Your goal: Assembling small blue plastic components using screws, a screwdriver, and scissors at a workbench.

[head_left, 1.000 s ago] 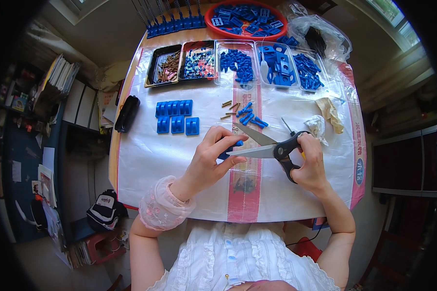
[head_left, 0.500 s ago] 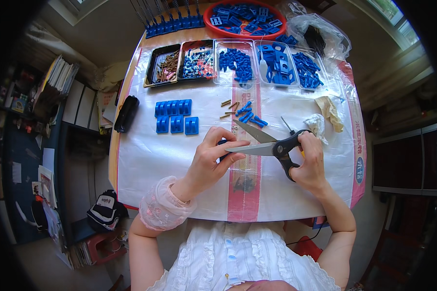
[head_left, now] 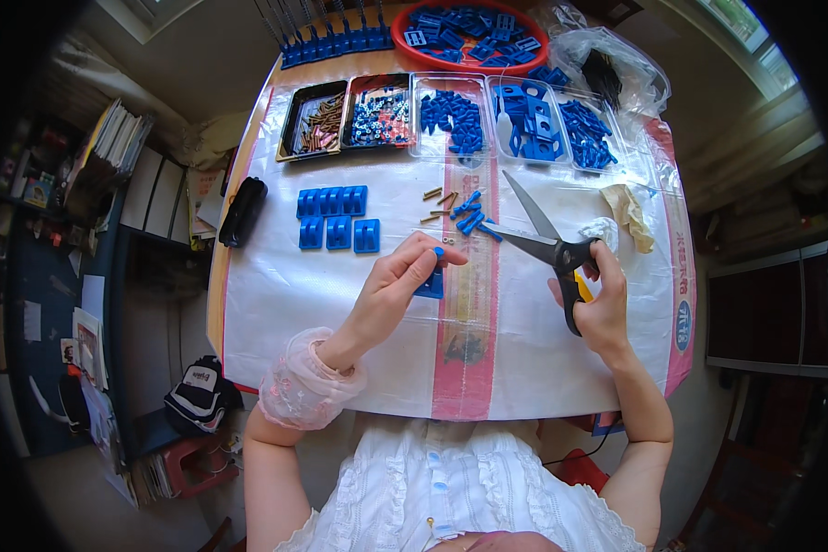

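Observation:
My left hand [head_left: 397, 286] pinches a small blue plastic part [head_left: 430, 281] just above the white sheet [head_left: 276, 304] covering the table. My right hand [head_left: 596, 299] grips black-handled scissors [head_left: 545, 241], whose blades are spread open and point up and to the left, away from the part. Between the hands lie a few loose blue pins [head_left: 471, 217] and brass screws [head_left: 438, 201]. A block of several flat blue parts [head_left: 337, 218] sits to the left of them.
Along the far edge stand trays of brass screws [head_left: 313, 120], mixed small hardware [head_left: 377, 115] and blue parts [head_left: 451, 118], plus a red bowl of blue parts [head_left: 474, 29]. A clear bag [head_left: 607, 64], crumpled cloth [head_left: 630, 212] and a black case [head_left: 242, 210] lie around.
The scissors were closed against the blue part; my right hand has pulled them away to the right and the blades have opened. My left hand keeps the part.

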Motion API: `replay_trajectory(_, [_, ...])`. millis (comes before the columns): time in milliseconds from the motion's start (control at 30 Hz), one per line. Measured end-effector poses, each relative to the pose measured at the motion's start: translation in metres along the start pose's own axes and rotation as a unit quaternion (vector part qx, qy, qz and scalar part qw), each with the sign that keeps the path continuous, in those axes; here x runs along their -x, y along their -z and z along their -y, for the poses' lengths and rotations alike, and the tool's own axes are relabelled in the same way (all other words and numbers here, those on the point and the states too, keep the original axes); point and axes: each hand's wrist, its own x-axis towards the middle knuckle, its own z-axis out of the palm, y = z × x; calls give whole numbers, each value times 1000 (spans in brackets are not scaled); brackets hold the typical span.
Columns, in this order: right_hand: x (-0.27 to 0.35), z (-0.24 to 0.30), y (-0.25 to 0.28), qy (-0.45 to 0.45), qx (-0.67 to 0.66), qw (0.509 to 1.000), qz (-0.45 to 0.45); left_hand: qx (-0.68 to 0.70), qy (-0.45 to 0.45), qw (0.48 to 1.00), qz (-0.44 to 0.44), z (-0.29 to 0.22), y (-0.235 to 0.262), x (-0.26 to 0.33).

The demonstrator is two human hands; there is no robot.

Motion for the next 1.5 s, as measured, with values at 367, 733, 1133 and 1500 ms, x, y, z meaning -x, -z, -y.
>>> replay_trajectory(367, [2,0,-5,10,-6,1000,9,59,47,997,15,-1,8,-2])
replay_trajectory(733, [2,-1,-9,34,-2,999,-9,141,81,986,32,11,9,1])
replay_trajectory(1133, [7,2,-18,117,72,990,-18,-31,32,998,35,8,-1,4])
replay_trajectory(1500, [10,2,-18,118,90,989,4,-114,-7,993,36,6,-7,4])
